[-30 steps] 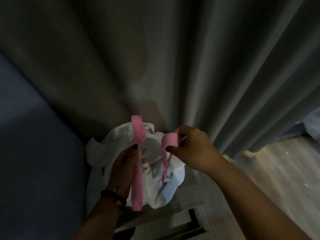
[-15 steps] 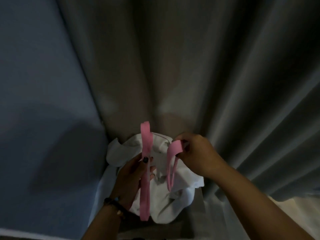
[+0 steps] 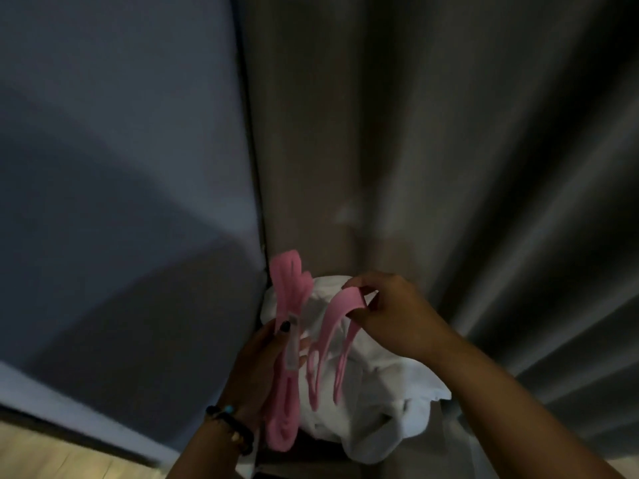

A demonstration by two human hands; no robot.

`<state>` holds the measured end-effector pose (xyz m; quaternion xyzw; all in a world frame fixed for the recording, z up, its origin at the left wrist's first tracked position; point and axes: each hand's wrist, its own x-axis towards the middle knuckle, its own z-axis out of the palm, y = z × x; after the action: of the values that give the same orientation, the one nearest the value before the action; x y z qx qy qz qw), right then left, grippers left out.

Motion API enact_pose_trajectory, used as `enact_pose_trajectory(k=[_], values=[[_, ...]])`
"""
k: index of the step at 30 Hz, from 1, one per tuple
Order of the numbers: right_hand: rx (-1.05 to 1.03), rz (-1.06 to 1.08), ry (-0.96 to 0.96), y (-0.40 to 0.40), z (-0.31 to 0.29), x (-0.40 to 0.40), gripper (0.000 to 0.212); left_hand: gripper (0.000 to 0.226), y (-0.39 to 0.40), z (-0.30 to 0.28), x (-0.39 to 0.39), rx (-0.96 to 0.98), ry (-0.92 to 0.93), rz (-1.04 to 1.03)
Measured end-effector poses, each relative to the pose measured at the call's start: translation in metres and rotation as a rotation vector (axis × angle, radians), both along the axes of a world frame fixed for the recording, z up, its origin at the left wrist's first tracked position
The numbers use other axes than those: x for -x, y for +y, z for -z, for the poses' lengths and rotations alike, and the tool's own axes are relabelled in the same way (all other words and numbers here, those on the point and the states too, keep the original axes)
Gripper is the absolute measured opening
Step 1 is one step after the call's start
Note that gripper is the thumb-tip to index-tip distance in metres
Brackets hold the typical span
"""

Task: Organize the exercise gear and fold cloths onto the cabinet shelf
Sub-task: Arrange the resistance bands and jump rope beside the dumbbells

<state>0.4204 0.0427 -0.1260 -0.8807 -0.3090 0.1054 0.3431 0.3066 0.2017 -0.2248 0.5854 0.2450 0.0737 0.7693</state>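
Observation:
A pink resistance band point(image 3: 287, 344) is folded into long loops. My left hand point(image 3: 262, 368) grips the folded bundle upright at its middle. My right hand point(image 3: 394, 312) pinches another stretch of the same pink band at its top, and two loops hang down from it. Both hands hover over a crumpled white cloth point(image 3: 380, 402) that lies heaped on a surface below; the surface itself is mostly hidden by the cloth.
A grey curtain point(image 3: 449, 150) hangs in folds behind and to the right. A blue-grey wall point(image 3: 121, 167) fills the left, with a white baseboard point(image 3: 69, 409) and pale floor point(image 3: 52, 458) at the lower left.
The view has swung left, showing more wall. The bundle in my left hand now shows more loops, and the band hanging from my right hand is longer.

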Motion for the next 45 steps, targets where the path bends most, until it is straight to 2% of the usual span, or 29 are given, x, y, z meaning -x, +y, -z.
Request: enact_pose_trajectory(k=[7, 14, 18, 24, 30, 38, 45], values=[[-0.127, 0.047, 0.017, 0.026, -0.004, 0.019, 0.019, 0.018, 0.042, -0.007, 0.003, -0.075, -0.026, 0.016], [-0.125, 0.012, 0.074, 0.038, -0.014, 0.029, 0.027, 0.045, 0.054, -0.014, 0.024, -0.188, -0.026, 0.015], [-0.152, -0.125, 0.084, 0.048, -0.018, 0.042, 0.025, 0.024, 0.046, -0.021, 0.046, -0.301, 0.014, -0.040], [-0.137, -0.344, 0.082, 0.048, -0.015, 0.070, 0.023, 0.030, 0.011, -0.035, 0.105, -0.436, 0.038, -0.150], [-0.106, -0.503, 0.096, 0.046, 0.001, 0.106, 0.021, 0.034, -0.022, -0.024, 0.172, -0.499, 0.105, -0.274], [-0.077, -0.706, 0.189, 0.083, 0.014, 0.166, 0.018, 0.033, -0.019, -0.012, 0.254, -0.319, 0.110, -0.580], [-0.036, -0.840, 0.222, 0.147, 0.020, 0.221, 0.018, 0.029, 0.021, -0.008, 0.305, -0.198, 0.063, -0.811]])
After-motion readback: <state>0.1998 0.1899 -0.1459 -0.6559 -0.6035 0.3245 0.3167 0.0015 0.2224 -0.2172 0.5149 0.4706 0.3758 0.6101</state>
